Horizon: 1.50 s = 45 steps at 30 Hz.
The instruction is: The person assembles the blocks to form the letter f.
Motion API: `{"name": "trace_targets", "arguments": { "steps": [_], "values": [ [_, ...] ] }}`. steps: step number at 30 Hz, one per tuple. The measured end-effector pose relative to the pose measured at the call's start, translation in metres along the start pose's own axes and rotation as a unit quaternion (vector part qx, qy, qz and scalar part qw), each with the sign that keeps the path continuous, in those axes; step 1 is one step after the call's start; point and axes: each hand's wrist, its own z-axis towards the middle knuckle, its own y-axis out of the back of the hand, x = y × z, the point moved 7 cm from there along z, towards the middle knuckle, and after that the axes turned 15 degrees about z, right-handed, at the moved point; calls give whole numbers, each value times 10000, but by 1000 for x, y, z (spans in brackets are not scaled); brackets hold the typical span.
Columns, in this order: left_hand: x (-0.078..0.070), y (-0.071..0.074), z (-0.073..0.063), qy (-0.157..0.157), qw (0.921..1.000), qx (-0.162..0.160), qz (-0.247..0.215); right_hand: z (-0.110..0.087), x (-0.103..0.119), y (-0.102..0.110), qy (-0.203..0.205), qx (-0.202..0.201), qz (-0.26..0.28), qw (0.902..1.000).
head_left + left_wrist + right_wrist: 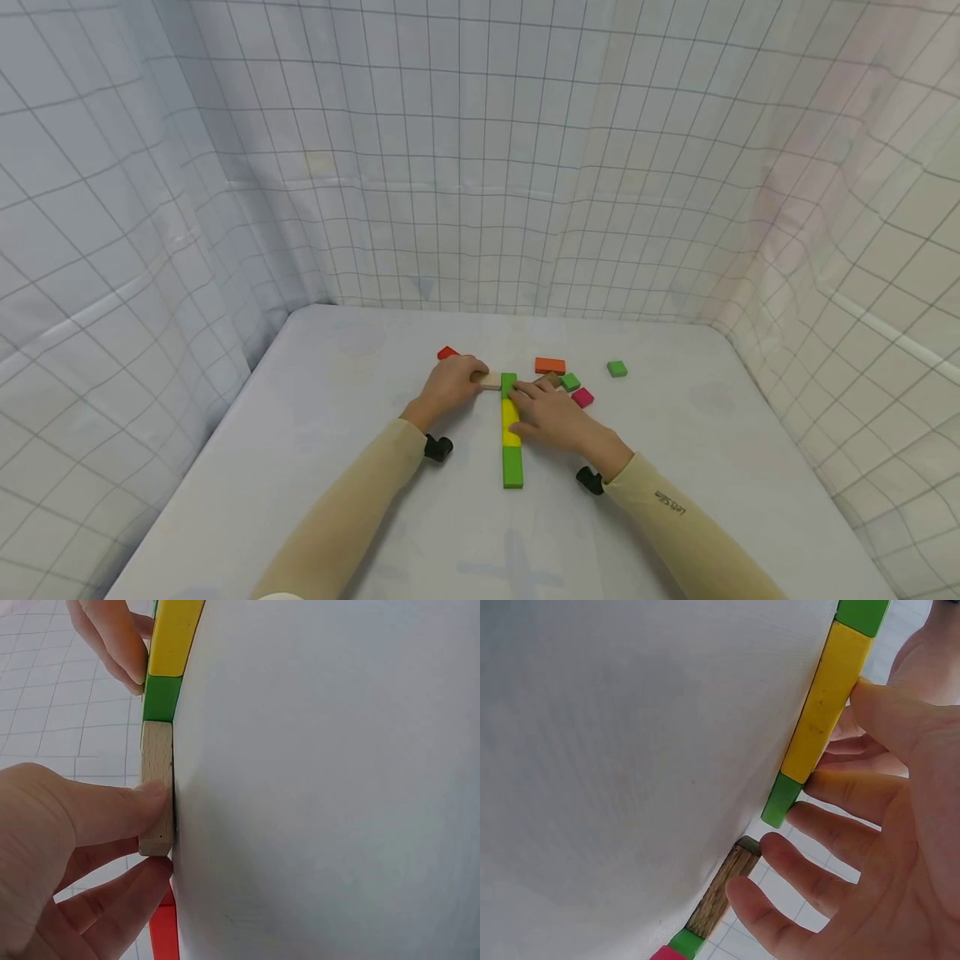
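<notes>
A row of blocks runs toward me down the table: a green block (508, 382) at the far end, a yellow stretch (511, 414) in the middle and another green block (512, 468) at the near end. My left hand (452, 383) pinches a plain wooden block (156, 754) between thumb and fingers; its end meets the far green block from the left. Along the row's right side lies my right hand (557, 417), fingers spread, with thumb and fingertips at the yellow and green blocks. Its outer fingers reach beside a brown wooden block (724, 892).
Beyond the left hand lies a red block (447, 352). To the right are an orange block (550, 365), a small green block (570, 382), a pink-red block (582, 397) and, farther off, another small green block (617, 368). Grid-patterned curtains (480, 167) surround the white table (337, 500).
</notes>
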Motion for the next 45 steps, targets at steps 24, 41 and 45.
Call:
{"name": "trace_targets", "arguments": {
  "steps": [24, 41, 45],
  "values": [
    [-4, 0, 1, -35, 9999, 42, 144, 0, 0, 2, -75, 21, -57, 10000],
    [0, -4, -3, 69, 9996, 244, 126, 10, 3, 2, -413, 316, -72, 9986],
    [1, -4, -4, 32, 9997, 238, 75, 11, 3, 3, -414, 274, 22, 9988]
  ]
}}
